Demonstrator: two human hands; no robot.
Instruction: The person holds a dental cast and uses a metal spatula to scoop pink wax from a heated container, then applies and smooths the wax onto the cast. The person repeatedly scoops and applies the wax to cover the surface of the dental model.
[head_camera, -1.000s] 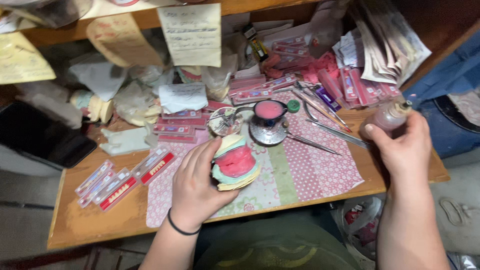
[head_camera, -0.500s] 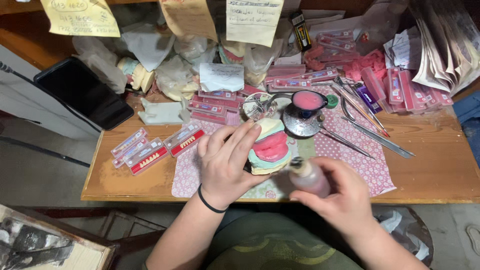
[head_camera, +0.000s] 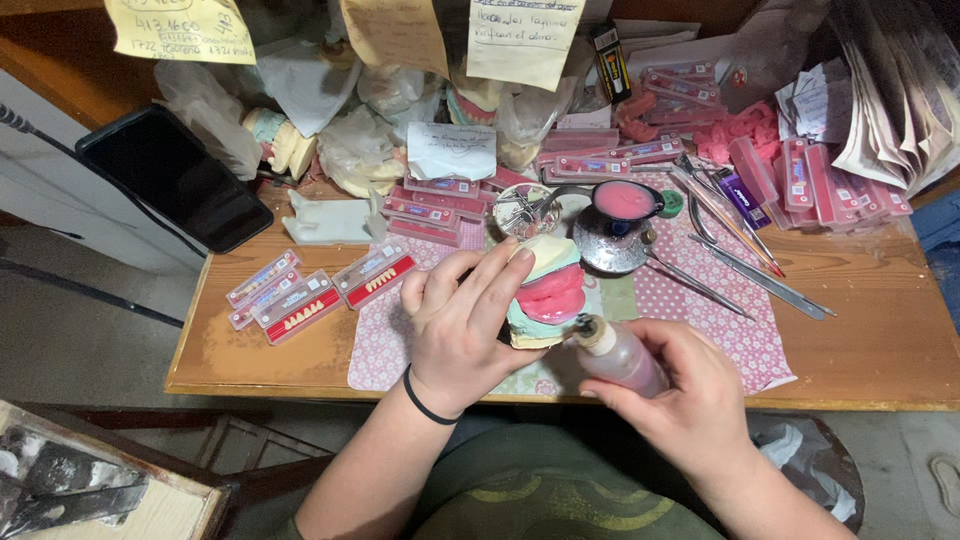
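1. Head view: left hand (head_camera: 462, 330) grip holds the dental cast (head_camera: 545, 295) over the tabletop (head_camera: 880, 310).
2. Right hand (head_camera: 690, 395) grip wraps the pink bottle (head_camera: 620, 352), nozzle touching the cast.
3. Step judged: applying liquid; next calls for a gentle squeeze.

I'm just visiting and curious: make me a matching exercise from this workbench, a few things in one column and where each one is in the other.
Things:
1. dental model
2. bottle
3. phone
4. paper notes

Places:
A. lying dark-screened at the bench's far left
B. hanging along the top, above the clutter
C. in the left hand, on the patterned mat
D. in the right hand, nozzle toward the model

Pairs: 1-C, 2-D, 3-A, 4-B
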